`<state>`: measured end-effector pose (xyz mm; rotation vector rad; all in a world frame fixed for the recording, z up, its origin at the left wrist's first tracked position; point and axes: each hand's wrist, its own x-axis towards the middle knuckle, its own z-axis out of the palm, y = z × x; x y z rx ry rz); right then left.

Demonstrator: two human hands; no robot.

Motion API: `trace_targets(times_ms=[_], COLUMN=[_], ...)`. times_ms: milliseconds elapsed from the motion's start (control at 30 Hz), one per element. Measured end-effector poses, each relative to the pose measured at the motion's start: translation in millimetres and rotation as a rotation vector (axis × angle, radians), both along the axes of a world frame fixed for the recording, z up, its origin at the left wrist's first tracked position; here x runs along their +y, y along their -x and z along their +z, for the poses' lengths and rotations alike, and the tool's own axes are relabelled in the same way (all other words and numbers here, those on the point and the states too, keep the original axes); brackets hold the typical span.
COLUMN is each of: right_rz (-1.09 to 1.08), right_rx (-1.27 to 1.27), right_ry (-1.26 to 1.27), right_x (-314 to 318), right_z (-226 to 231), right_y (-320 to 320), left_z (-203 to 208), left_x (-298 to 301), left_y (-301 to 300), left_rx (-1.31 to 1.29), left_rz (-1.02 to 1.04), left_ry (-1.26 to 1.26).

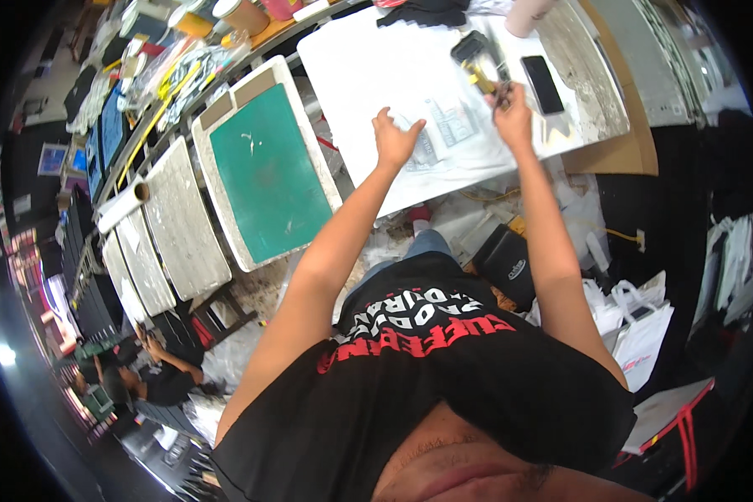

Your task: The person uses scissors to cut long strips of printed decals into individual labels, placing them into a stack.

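A white cloth (376,75) with a grey printed design (453,125) lies flat on the worktable (590,92). My left hand (396,138) rests on the cloth beside the design, fingers spread and holding nothing. My right hand (511,113) is closed around a small dark tool (504,90) at the design's upper right edge. Just beyond it lies a black and yellow tool (475,58). A black phone (542,84) lies to the right of my right hand.
A green screen-printing frame (268,171) stands left of the table, with several pale frames (184,222) beyond it. A cluttered shelf (171,58) runs along the back left. White bags (640,326) and a black case (510,266) sit on the floor. A person (155,376) sits at lower left.
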<state>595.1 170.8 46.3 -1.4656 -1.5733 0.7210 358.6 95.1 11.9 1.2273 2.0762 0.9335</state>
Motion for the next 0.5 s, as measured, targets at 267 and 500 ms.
trace_targets(times_ms=[267,500], right_rz=[0.261,0.336], right_rx=[-0.187,-0.117], right_ry=[-0.109,-0.149], right_x=[-18,-65], right_z=[-86,1], right_y=[41,99], left_z=[-11,6], left_x=[-265,-436], left_y=[109,113], left_rx=[-0.168,-0.272], left_rz=[0.185,0.749], left_ry=[0.260,0.145])
